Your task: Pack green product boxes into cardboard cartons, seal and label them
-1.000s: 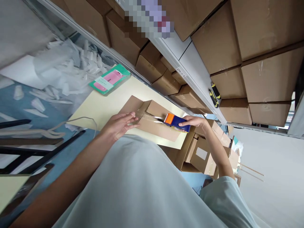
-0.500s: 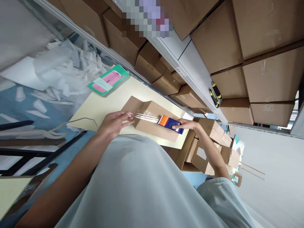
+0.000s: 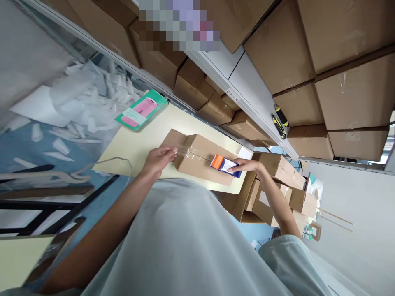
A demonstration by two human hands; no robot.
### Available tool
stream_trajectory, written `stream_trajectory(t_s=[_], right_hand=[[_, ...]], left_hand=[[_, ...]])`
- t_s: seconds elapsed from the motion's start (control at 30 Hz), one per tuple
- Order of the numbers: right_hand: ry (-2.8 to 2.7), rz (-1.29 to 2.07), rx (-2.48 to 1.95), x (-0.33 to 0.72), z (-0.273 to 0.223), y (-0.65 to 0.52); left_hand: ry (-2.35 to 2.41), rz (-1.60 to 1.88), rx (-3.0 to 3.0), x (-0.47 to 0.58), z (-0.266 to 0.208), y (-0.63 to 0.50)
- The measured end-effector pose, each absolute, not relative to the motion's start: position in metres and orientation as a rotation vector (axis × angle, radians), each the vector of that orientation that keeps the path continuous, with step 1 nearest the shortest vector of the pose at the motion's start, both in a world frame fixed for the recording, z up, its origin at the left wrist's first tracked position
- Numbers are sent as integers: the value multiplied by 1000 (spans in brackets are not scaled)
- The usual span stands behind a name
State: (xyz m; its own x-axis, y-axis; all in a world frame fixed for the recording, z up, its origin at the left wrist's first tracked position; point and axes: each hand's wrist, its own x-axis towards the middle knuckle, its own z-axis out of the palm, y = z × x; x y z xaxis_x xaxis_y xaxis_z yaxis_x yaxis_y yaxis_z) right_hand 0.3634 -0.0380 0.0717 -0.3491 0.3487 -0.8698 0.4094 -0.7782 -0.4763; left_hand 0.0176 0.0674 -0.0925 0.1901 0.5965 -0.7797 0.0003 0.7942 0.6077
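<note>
A brown cardboard box lies on the pale yellow table, one flap reaching out toward the left. Pinched in the fingers of my left hand is the loose end of a strip of clear packing tape, which runs over the flap onto the box. My right hand grips a blue and orange tape dispenser above the right part of the box's top. Its fingers are partly hidden behind the dispenser.
A green package with a pink front lies at the table's far left corner. Two yellow-black utility knives rest on the shelf ledge. Cardboard boxes fill the shelves, and more stand right of the table. White scraps cover the floor at left.
The tape, stretched in the air between my hands before, now lies lower along the box. My left hand has shifted right toward the flap, and the dispenser has tilted.
</note>
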Motion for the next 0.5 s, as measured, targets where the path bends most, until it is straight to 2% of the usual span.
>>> stream_trajectory(t_s=[0.23,0.5], right_hand=[[1060,-2314,1785,359,73,-41],[1164,-2300,1806,355,70,-50]], left_hand=[[1316,472,816,45,-103,54],[1451,417,1199,33,-84,44]])
